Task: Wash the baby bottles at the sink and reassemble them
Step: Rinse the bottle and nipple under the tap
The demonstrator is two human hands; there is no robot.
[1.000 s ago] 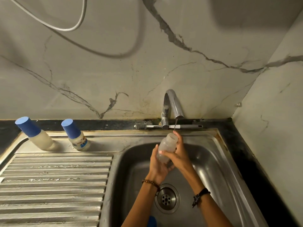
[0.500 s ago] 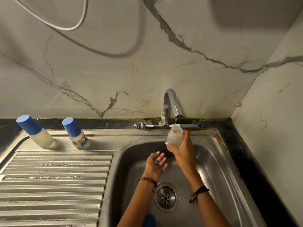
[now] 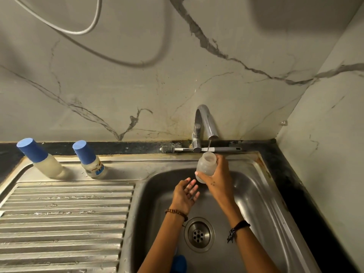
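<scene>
My right hand (image 3: 218, 179) grips an uncapped translucent baby bottle (image 3: 205, 166) over the steel sink (image 3: 254, 196), its mouth under the tap (image 3: 204, 123), where a thin stream of water runs in. My left hand (image 3: 186, 195) hovers just below and left of the bottle, fingers spread and holding nothing. Two capped bottles with blue caps stand on the sink's back ledge: one at far left (image 3: 39, 158), one beside it with a printed label (image 3: 89, 159).
A bottle brush (image 3: 199, 149) lies along the ledge behind the tap. The ribbed drainboard (image 3: 65, 219) fills the left. The drain (image 3: 199, 234) is below my hands, and a blue object (image 3: 179, 263) shows at the bottom edge. A wall closes the right side.
My left hand let go of the bottle and dropped away with fingers spread. My right hand raised the bottle up to the tap's stream.
</scene>
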